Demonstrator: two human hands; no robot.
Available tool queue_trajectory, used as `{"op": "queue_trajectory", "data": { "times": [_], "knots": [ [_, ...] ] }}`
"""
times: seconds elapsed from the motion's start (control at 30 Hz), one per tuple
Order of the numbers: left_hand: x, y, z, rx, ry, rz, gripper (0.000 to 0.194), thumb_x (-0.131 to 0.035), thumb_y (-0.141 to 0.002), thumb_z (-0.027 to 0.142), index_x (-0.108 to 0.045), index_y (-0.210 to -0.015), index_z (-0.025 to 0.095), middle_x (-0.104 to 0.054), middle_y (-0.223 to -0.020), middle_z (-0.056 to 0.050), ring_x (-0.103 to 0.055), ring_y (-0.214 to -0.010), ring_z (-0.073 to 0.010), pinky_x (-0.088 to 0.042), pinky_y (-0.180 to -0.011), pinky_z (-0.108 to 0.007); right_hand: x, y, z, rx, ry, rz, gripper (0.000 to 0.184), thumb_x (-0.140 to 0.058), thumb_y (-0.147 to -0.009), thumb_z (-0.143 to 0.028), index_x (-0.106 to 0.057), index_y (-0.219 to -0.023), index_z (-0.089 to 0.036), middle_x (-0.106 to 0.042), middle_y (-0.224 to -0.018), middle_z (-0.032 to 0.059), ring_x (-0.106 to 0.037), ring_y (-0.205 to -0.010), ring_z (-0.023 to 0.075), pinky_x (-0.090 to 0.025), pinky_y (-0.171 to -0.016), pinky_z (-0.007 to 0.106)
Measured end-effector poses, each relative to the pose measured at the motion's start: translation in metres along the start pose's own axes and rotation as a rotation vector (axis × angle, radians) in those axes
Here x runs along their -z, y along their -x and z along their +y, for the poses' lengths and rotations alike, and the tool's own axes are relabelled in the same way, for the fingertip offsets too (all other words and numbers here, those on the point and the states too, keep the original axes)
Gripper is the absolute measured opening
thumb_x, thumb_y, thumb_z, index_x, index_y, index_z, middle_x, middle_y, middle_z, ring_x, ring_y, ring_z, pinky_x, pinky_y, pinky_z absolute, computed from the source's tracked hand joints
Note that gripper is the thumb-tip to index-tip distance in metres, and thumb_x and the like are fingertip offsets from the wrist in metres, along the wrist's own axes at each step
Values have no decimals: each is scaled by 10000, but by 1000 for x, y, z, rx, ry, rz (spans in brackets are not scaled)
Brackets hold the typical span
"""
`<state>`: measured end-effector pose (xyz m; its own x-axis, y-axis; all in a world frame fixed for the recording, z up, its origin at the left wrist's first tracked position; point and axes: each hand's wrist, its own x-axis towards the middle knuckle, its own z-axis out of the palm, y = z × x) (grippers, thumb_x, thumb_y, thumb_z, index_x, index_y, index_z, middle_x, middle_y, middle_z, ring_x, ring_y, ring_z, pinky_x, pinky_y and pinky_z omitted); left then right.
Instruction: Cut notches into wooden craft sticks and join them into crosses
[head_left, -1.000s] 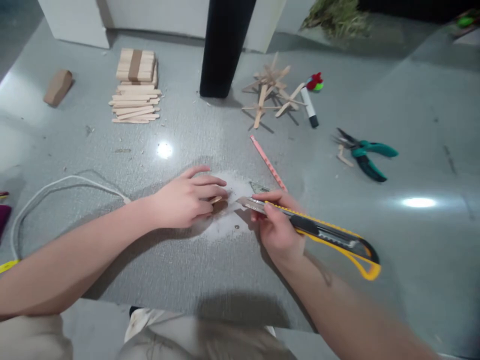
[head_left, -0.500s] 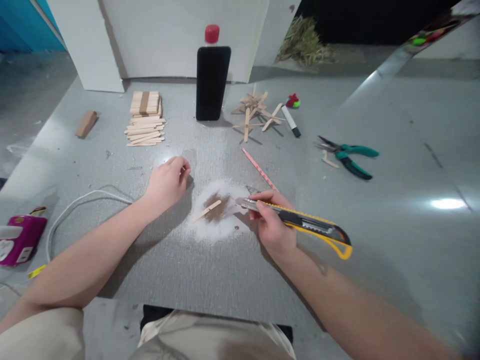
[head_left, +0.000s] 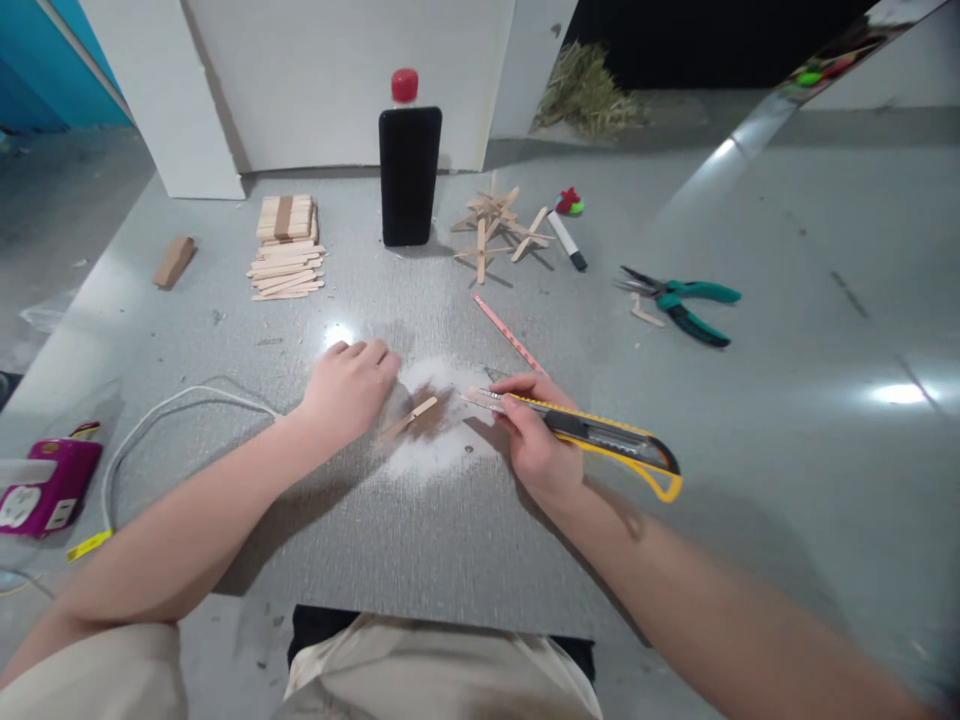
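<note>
My right hand (head_left: 546,440) is closed around a yellow and black utility knife (head_left: 600,432). Its blade points left, slightly above the table. Just beyond the tip, a short wooden craft stick (head_left: 424,407) lies slanted over a brown smudge within a white powdery patch (head_left: 427,455). My left hand (head_left: 352,388) is to the left of that stick, back up, its fingers curled and fingertips hidden; nothing shows in it. The shadow of this hand falls over the stick's lower end. A pink pencil (head_left: 506,330) lies behind my right hand, partly covered by it.
Farther back are a stack of craft sticks (head_left: 285,268), a black phone (head_left: 409,178) against a red-capped bottle (head_left: 405,86), a pile of joined sticks (head_left: 491,220) and a marker (head_left: 568,242). Pliers (head_left: 686,300) lie right; a white cable (head_left: 154,410) and purple power adapter (head_left: 64,480) lie left.
My left hand has moved right, closer to the craft stick, and turned its knuckles upward. The knife stays in my right hand, hardly moved. The whole view has shifted slightly.
</note>
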<state>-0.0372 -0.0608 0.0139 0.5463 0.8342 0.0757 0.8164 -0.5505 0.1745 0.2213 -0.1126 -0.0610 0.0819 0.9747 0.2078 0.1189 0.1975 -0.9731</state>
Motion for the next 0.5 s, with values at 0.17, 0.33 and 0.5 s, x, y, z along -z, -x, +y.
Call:
{"op": "queue_trajectory", "data": {
  "times": [0.17,0.33,0.5],
  "knots": [
    [-7,-7,-11,-379,238,-80,444,-512,-884,82,-676,-1264,239,-644,-1407,-87,-604,-1303,-235,-480,-1094,-408,2,1,0,13,55,0,291,-637,-1008,-427,-668,-1123,-162,-700,-1047,48,-687,-854,164,-606,-748,342],
    [-14,-8,-16,-525,346,-121,372,-531,-944,130,-702,-1247,264,-648,-1437,-65,-519,-1424,-251,-399,-1195,-462,2,1,-1,24,81,-21,292,-626,-1014,-436,-670,-1105,-163,-700,-1015,40,-681,-816,152,-601,-725,327],
    [-17,-8,-16,-479,374,-98,221,-563,-949,189,-747,-1064,231,-715,-1258,-88,-641,-1233,-248,-453,-1097,-441,2,1,-3,34,102,-37,300,-613,-1020,-447,-668,-1091,-161,-697,-986,34,-675,-789,145,-593,-699,312]
  ]
}}
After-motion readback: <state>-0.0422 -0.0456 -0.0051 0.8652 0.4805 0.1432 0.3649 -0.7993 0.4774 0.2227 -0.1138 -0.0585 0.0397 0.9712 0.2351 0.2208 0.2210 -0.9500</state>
